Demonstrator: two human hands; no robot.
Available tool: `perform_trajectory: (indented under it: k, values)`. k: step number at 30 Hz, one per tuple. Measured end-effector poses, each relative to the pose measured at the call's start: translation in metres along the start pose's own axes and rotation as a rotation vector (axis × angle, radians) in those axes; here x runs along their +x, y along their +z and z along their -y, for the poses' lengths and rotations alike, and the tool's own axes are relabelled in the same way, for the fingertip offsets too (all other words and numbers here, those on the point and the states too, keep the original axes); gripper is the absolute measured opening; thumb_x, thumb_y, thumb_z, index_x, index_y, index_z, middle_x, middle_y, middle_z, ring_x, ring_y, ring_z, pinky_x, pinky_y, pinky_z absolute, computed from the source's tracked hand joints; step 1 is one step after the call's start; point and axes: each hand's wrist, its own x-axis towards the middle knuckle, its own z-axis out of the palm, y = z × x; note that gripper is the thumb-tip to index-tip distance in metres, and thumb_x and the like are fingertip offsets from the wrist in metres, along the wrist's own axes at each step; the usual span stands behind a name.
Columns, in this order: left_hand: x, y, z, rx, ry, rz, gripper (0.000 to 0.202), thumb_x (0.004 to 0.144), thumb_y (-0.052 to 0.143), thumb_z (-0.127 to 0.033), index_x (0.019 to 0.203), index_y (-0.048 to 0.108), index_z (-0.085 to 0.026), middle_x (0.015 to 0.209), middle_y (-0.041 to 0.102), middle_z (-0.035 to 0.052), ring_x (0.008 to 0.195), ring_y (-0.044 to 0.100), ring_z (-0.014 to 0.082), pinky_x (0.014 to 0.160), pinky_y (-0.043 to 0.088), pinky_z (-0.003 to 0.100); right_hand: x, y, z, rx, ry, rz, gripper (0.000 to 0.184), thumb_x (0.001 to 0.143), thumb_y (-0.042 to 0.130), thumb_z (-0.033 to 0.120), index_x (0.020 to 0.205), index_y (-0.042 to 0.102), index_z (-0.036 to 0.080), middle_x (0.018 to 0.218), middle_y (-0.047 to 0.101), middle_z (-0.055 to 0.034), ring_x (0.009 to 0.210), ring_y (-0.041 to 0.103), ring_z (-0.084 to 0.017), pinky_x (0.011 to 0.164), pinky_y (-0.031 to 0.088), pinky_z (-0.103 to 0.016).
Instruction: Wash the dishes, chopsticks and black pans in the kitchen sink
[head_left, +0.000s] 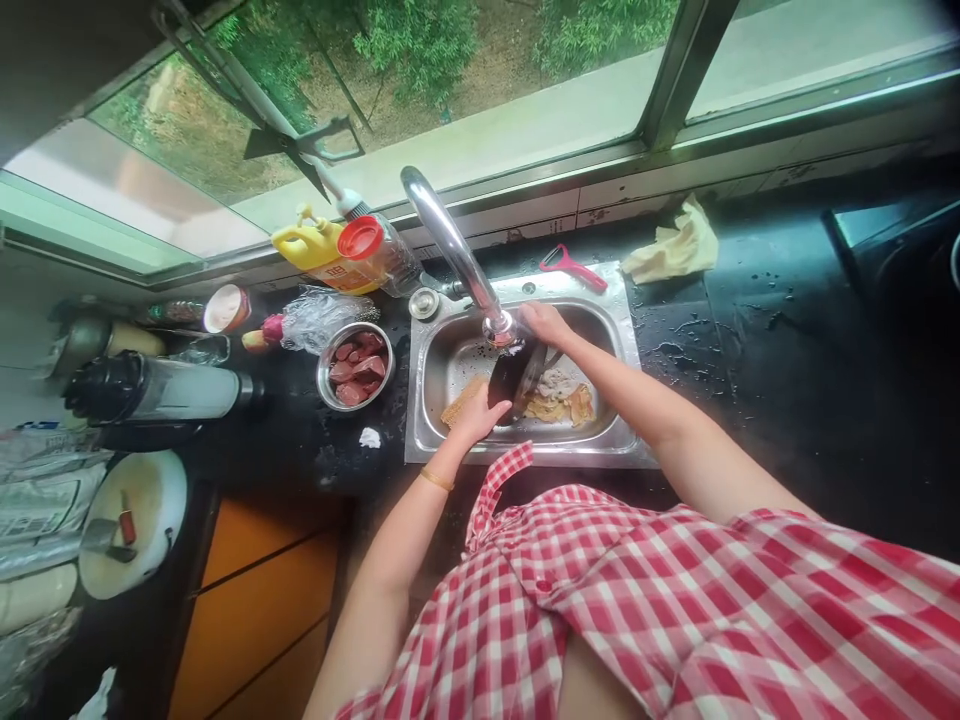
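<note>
Over the steel sink [624, 330], a dark, shiny, bowl-like object [504, 388] is tilted on its side beneath the tap [457, 240]; its exact kind is unclear. My left hand [474, 415] grips its near edge, thumb on the side facing me. At the far edge my right hand [546, 325] is closed on it, with its fingertips partly hidden behind the tap's spout. Close to my left hand lies a tan, rough, sponge-like piece [456, 402]. Pale and yellowish-brown scraps [566, 402] sit in the basin to the right of the dark object.
Left of the sink stands a steel bowl of dark red meat pieces [361, 370]. Behind are a yellow jug [319, 255] and a red-lidded bottle [375, 245]. A red peeler [574, 268] lies on the rim; a yellowish cloth [675, 245] is at right. A knife [126, 518] rests on the round board [161, 490].
</note>
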Motion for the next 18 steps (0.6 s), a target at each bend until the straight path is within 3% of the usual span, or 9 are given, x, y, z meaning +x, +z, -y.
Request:
perform_trajectory:
  k: [3,5,7,12,15,18]
  values:
    - [-0.007,0.015,-0.006,0.032,0.014,0.018,0.057,0.084,0.057,-0.041,0.136,0.044,-0.020,0.124,0.062,0.0119,0.115,0.058,0.0267,0.095,0.046,0.039,-0.025,-0.002,0.008,0.354,0.053,-0.275,0.031,0.091,0.035,0.029,0.069,0.055,0.020,0.077,0.063,-0.0027,0.075,0.054,-0.016,0.077,0.042,-0.028]
    - [-0.011,0.034,-0.015,0.074,0.009,0.007,0.052,0.085,0.056,-0.041,0.132,0.048,-0.019,0.117,0.066,0.0126,0.107,0.062,0.0278,0.089,0.048,0.039,-0.047,-0.006,0.014,0.661,0.206,-0.455,0.028,0.091,0.038,0.032,0.072,0.055,0.020,0.072,0.061,-0.0003,0.065,0.053,-0.013,0.068,0.045,-0.026]
    - [-0.011,0.055,-0.025,0.158,0.012,0.002,0.049,0.086,0.055,-0.043,0.129,0.050,-0.019,0.109,0.068,0.0130,0.100,0.065,0.0290,0.083,0.049,0.038,-0.071,-0.013,0.019,0.915,0.357,-0.555,0.025,0.090,0.041,0.035,0.075,0.055,0.020,0.067,0.060,0.0016,0.053,0.049,-0.010,0.054,0.044,-0.022]
    - [-0.006,0.087,-0.038,0.482,0.179,0.052,0.032,0.089,0.050,-0.040,0.115,0.059,-0.022,0.106,0.068,0.0122,0.100,0.064,0.0284,0.084,0.046,0.038,-0.122,-0.033,0.034,1.223,0.488,-0.520,0.022,0.093,0.039,0.030,0.082,0.055,0.019,0.064,0.064,0.0016,0.043,0.047,-0.008,0.043,0.043,-0.019]
    - [-0.009,0.093,-0.031,0.605,0.265,0.105,0.024,0.089,0.050,-0.032,0.101,0.065,-0.018,0.104,0.067,0.0142,0.105,0.061,0.0289,0.091,0.042,0.041,-0.144,-0.034,0.044,1.344,0.624,-0.456,0.028,0.097,0.031,0.028,0.083,0.053,0.019,0.063,0.065,-0.0005,0.043,0.050,-0.008,0.045,0.046,-0.020]
    - [-0.015,0.087,-0.021,0.560,0.280,0.149,0.021,0.087,0.053,-0.028,0.095,0.067,-0.016,0.102,0.068,0.0150,0.105,0.060,0.0291,0.095,0.041,0.043,-0.159,-0.019,0.049,1.416,0.746,-0.345,0.032,0.099,0.027,0.029,0.083,0.053,0.018,0.062,0.066,-0.0026,0.043,0.053,-0.009,0.046,0.049,-0.021]
